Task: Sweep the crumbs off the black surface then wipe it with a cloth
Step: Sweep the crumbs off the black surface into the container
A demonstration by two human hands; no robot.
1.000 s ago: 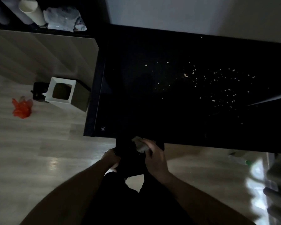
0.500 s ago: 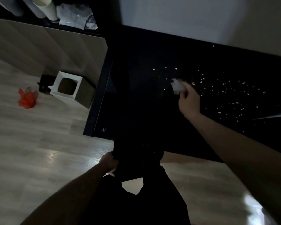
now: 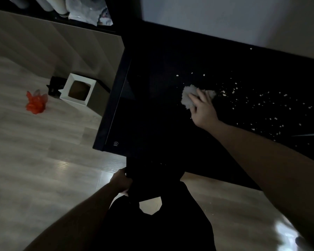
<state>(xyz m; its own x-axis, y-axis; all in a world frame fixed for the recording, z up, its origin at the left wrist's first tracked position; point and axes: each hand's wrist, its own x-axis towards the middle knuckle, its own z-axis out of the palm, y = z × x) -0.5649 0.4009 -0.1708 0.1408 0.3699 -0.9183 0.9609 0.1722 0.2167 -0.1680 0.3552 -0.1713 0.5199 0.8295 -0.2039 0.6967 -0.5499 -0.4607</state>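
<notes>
The right hand [image 3: 203,109] lies on a crumpled white cloth [image 3: 188,96], its fingers spread nearly flat and pressing the cloth down on the flat black surface [image 3: 152,115]. Small pale crumbs [image 3: 261,105] lie scattered just to the right of the cloth. The left hand [image 3: 121,182] is curled around the edge of a black bag [image 3: 152,178], holding it below the near edge of the surface.

Dim, underexposed room; glare on floor [image 3: 65,165], wide-angle edge distortion
</notes>
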